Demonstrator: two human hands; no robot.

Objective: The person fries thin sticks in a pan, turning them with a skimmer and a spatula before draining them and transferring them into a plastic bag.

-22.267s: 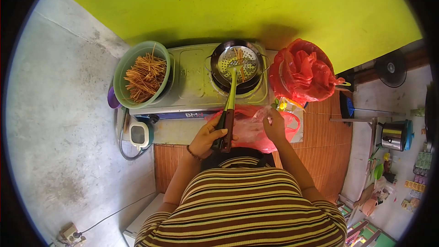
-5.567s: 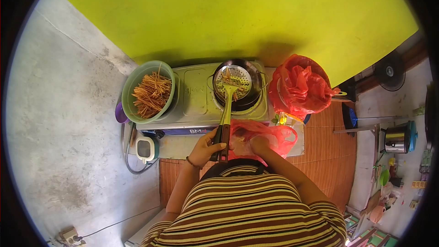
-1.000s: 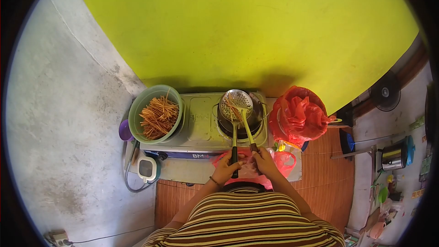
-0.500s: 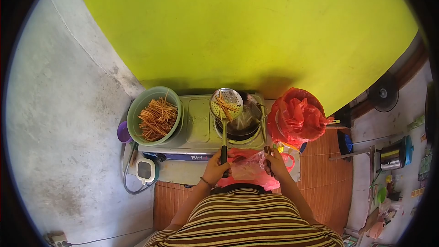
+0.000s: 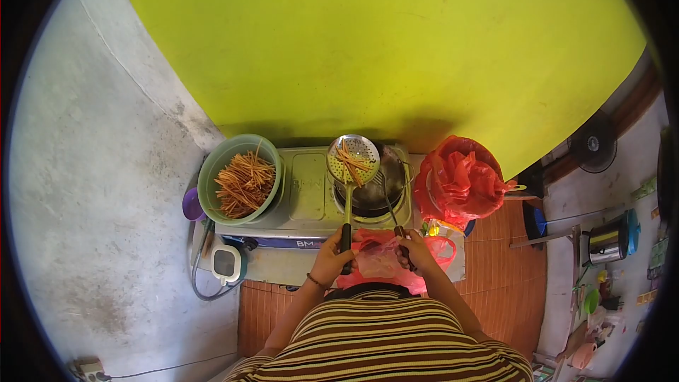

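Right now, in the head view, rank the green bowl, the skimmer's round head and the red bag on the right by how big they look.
1. Red bag and green bowl: too alike in apparent size to rank.
2. Skimmer head: clearly smallest; the left hand holds it raised over the pan, nearer the camera, so it may look larger than it is.

Skimmer [image 5: 353, 158]: perforated shiny metal bowl, dark handle. Wok [image 5: 382, 185]: dark glossy metal. Stove [image 5: 304, 194]: brushed grey metal. Bowl [image 5: 209, 170]: matt green plastic. Bags [image 5: 460, 177]: thin glossy red plastic. Mat [image 5: 509, 255]: woven, ribbed. Floor [image 5: 92, 191]: rough concrete. Wall [image 5: 368, 42]: matt yellow-green paint.
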